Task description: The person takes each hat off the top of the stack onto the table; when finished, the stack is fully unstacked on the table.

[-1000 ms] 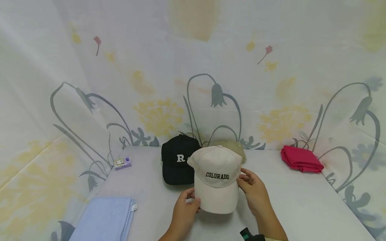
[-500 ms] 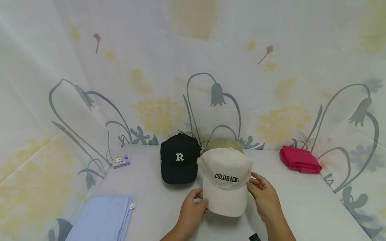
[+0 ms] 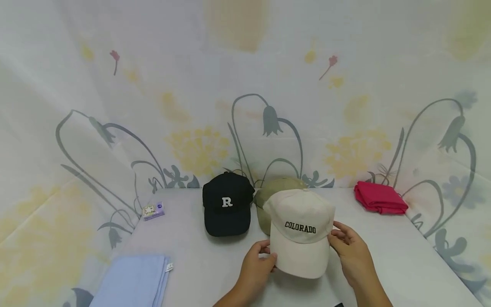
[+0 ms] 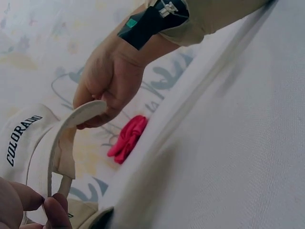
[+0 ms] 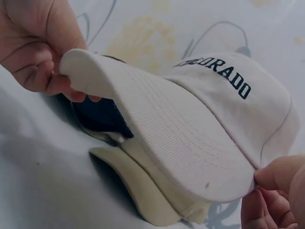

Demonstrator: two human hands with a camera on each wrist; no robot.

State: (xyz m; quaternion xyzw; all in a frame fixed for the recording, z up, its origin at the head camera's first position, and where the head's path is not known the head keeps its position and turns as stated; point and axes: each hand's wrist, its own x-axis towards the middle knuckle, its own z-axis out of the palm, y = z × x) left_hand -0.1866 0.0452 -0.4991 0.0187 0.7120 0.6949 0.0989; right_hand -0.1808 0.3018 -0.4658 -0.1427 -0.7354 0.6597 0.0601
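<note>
Backdrop (image 3: pixel 192 64): pale cloth printed with grey drooping bellflowers, yellow blooms and small pink flowers, meeting the back edge of a white table (image 3: pixel 199 273).

White cap (image 3: pixel 299 260): lettered COLORADO in dark capitals across the front of the crown; small reddish mark on the brim, seen from the right wrist. Held raised and slightly tilted above the table, right of centre, in front of a khaki cap (image 3: pixel 264 215) and partly covering it.

Left hand (image 3: pixel 256 265): thumb and fingers pinching one side edge of the brim. Right hand (image 3: pixel 350 251): thumb and fingertips pinching the opposite side, where brim meets crown.

Black cap (image 3: pixel 228 221): white letter R on the front; resting upright on the table, left of the khaki cap.

Small purple packet (image 3: pixel 153 211): far left, light patterned panel, print too small to read.

Blue cloth (image 3: pixel 130 281): folded, near left, with a white tag (image 3: pixel 169 267), wording illegible.

Red cloth (image 3: pixel 380 198): folded, far right, by the backdrop.

Dark wristband (image 4: pixel 147 28): on the right wrist, with a green patch, beside a beige sleeve (image 4: pixel 214 19).
</note>
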